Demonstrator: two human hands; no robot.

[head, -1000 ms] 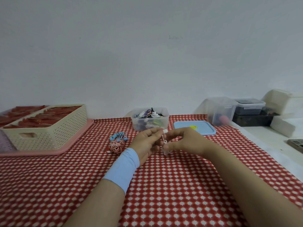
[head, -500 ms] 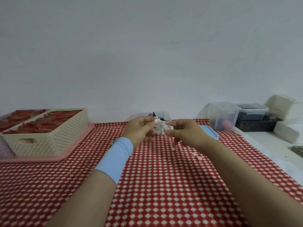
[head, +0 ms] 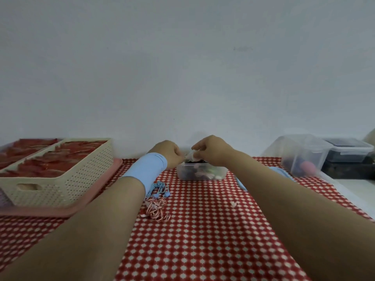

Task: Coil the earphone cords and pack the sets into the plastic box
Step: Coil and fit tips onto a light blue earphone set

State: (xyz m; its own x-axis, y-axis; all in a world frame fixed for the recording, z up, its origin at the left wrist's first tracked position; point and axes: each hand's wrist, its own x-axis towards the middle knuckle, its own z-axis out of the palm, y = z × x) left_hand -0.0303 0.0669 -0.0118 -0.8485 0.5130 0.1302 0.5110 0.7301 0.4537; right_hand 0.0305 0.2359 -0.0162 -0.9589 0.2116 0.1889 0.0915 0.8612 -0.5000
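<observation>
Holding the white set point(head: 190, 156) just above the box point(head: 200, 175), the right hand point(head: 211, 151) pinches it from above with curled fingers. The left hand point(head: 168, 153) is clenched against its other side, apparently gripping it too, though blur hides the contact. The main risk is the coil springing loose on release: nothing visibly ties it, so a loop or plug could flop over the rim. The box already looks well filled with other sets, so a light drop may leave this one sitting proud and later foul the lid point(head: 241, 184). A small pale piece point(head: 233, 203) lies on the cloth, possibly an ear tip, and could be left behind. The left forearm crosses close by the blue set point(head: 160, 188) and striped set point(head: 156, 210), so drawing it back low might drag those tangles.
</observation>
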